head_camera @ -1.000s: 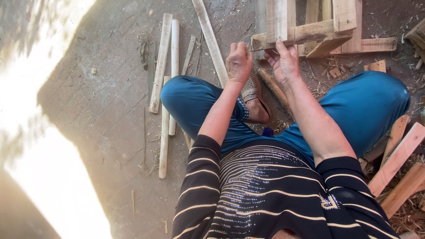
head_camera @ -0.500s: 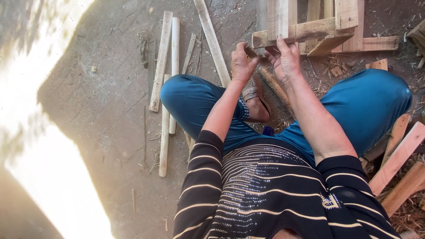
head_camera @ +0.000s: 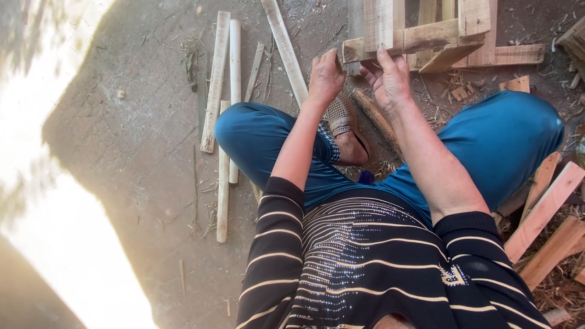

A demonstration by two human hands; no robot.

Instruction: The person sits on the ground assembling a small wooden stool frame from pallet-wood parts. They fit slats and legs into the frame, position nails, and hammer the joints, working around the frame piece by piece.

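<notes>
Head view shows me squatting on the bare dirt ground (head_camera: pixel 128 158), which lies wide and open to my left, with a bright patch of sun along that edge. To my right the room is tight: stacked wooden boards (head_camera: pixel 542 213) crowd my knee. Loose slats (head_camera: pixel 222 91) lie in a row ahead on the left. In front of me is the nailed wooden frame (head_camera: pixel 420 36), its near crossbar running level. Since a second ago both hands have moved up onto that bar. My left hand (head_camera: pixel 325 76) is curled over the bar's left end, fingers wrapped on the wood. My right hand (head_camera: pixel 390 79) is spread, fingertips pressed to the bar's underside just beside it. My sandalled foot (head_camera: pixel 344 125) sits below them.
</notes>
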